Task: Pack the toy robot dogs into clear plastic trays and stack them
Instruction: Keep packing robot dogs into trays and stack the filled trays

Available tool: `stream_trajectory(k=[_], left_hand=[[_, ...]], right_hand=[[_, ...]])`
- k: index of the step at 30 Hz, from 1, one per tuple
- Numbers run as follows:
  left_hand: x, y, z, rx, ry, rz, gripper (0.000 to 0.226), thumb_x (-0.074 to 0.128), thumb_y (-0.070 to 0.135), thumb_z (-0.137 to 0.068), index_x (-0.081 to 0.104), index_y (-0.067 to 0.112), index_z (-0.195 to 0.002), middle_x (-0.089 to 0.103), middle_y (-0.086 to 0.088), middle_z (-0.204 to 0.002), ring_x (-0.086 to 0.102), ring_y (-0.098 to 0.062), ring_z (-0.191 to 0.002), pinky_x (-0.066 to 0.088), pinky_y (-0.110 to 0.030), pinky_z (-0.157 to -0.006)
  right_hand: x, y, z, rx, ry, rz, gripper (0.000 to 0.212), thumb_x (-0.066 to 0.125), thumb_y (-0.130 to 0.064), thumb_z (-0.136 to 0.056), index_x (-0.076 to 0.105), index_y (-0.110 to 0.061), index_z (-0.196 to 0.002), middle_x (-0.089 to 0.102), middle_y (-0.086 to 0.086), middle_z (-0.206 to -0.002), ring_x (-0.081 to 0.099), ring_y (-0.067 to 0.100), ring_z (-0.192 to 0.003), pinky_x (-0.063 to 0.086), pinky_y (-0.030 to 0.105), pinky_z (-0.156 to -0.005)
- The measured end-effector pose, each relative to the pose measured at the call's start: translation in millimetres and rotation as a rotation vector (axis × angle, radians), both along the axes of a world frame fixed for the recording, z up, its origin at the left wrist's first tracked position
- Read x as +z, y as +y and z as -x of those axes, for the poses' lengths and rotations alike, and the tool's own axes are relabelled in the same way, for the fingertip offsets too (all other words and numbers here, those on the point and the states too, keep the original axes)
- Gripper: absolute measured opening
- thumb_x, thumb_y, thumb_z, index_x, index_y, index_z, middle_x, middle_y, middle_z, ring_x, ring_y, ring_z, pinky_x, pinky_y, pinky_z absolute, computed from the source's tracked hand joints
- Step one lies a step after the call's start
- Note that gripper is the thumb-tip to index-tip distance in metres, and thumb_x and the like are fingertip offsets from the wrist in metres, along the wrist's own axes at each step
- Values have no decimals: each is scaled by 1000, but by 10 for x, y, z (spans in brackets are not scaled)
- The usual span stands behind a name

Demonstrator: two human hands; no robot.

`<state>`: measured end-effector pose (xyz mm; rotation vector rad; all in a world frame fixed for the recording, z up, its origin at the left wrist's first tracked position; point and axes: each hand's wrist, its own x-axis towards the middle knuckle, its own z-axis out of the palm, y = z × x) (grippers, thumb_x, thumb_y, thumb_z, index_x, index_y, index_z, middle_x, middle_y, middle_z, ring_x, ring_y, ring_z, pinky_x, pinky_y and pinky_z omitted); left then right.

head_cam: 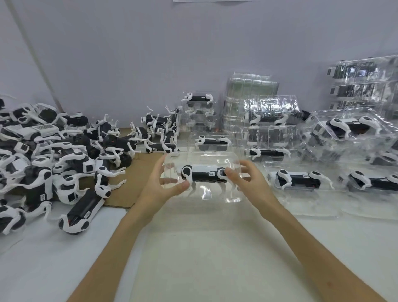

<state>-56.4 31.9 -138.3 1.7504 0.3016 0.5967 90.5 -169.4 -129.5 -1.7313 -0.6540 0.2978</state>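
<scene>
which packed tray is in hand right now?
The centre tray, gripped at its ends by the left hand and right hand, lifted off the table. The other packed trays sit or stack to the right, untouched.

Plain pale lavender-grey wall [129, 53] behind, evenly lit, with a thin slanting line crossing its left part. Sheet edge [212, 0] of white paper at the very top. Below, white table [193, 258], a brown cardboard sheet [137, 172] lying flat on it.
</scene>
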Motion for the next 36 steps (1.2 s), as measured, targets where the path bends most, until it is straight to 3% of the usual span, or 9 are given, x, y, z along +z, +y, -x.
stream_trajectory(k=[5,8,11,14,18,20,26,31,36], left_hand=[[-13,2,-10,61,24,-85,98,81,49,-63,34,29,-147,42,15,-140,56,-9,-109,53,-41,-94],[-33,-11,-20,84,15,-144,100,83,55,-63,32,36,-147,41,18,-134,53,-1,-104,51,-29,-85],[-46,-22,-30,100,4,-180,97,84,62,-63,35,39,-143,40,19,-132,53,-2,-105,49,-26,-79],[-61,-22,-47,120,6,-150,96,80,49,-65,33,34,-148,40,9,-139,54,-5,-111,49,-26,-81],[-39,-29,-38,97,-9,-69,97,80,45,-64,32,38,-148,39,11,-143,53,-4,-117,48,-22,-80],[-29,-33,-30,87,-27,-30,96,81,44,-64,33,39,-147,41,12,-143,55,-4,-117,51,-26,-82],[8,-37,-8,-40,23,-3,95,84,50,-62,33,56,-141,43,28,-125,61,0,-108,48,-15,-76],[13,-58,-18,27,22,-56,96,91,42,-64,34,52,-140,43,27,-124,59,-4,-102,49,-10,-68],[-34,-70,-41,149,37,-119,98,89,31,-71,28,43,-147,45,12,-131,53,-13,-107,44,-23,-78]], right_hand=[[1,-10,19,-94,-90,-116,50,75,-62,-63,51,-53,-106,59,-12,-113,62,-10,-84,46,7,-60],[-23,-15,4,-143,-147,-105,52,76,-64,-63,49,-57,-106,57,-9,-113,63,-2,-90,46,12,-64],[-44,-10,-9,-175,-157,-82,65,74,-69,-60,50,-48,-116,55,-9,-112,63,5,-94,44,17,-67],[-51,1,-14,-117,-74,-70,61,72,-68,-64,50,-46,-117,59,-13,-115,64,2,-94,45,19,-70],[-35,-23,-57,127,41,-88,55,76,-48,-74,57,-39,-125,70,-13,-105,67,2,-97,45,23,-84],[-29,-32,-68,165,16,-94,61,74,-41,-75,55,-37,-133,66,-13,-114,66,-1,-99,48,25,-89],[-46,-17,-41,142,19,-135,74,77,-44,-71,47,-37,-138,60,-1,-128,64,26,-105,49,25,-79],[-17,-1,1,33,-28,-120,67,78,-53,-61,43,-61,-117,54,-14,-120,55,-9,-78,45,17,-75],[-66,-7,-28,-33,-122,-72,62,83,-42,-76,41,-63,-117,52,-15,-117,53,3,-82,44,13,-70]])
